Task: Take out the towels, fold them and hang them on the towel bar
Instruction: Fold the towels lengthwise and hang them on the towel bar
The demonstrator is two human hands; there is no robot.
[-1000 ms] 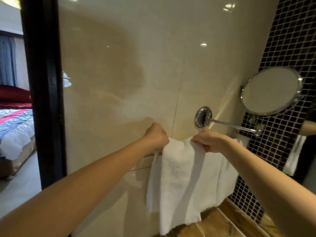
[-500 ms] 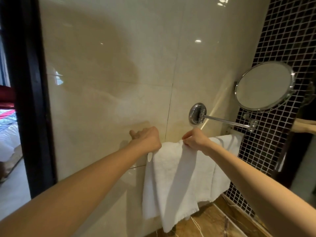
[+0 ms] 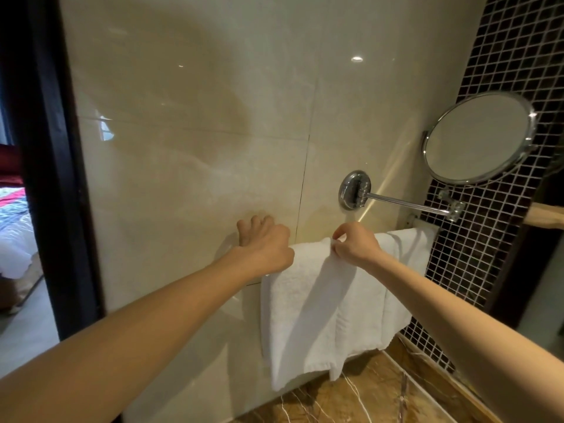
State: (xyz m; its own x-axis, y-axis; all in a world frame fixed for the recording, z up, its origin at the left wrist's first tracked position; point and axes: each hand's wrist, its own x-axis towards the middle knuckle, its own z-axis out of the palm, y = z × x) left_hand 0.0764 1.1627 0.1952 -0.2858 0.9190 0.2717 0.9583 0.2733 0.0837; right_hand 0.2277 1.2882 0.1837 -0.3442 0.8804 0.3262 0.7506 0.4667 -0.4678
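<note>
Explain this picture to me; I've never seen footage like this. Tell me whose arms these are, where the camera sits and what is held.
No machine here: a person wears one wide-angle camera on the head, so both bare arms reach in from below. The right hand pinches the top fold of the front white towel. The left hand sits at that towel's left end, fingers loose, gripping nothing visible. A second towel hangs behind it, to the right, against the beige tiled wall. A round mirror juts out above.
</note>
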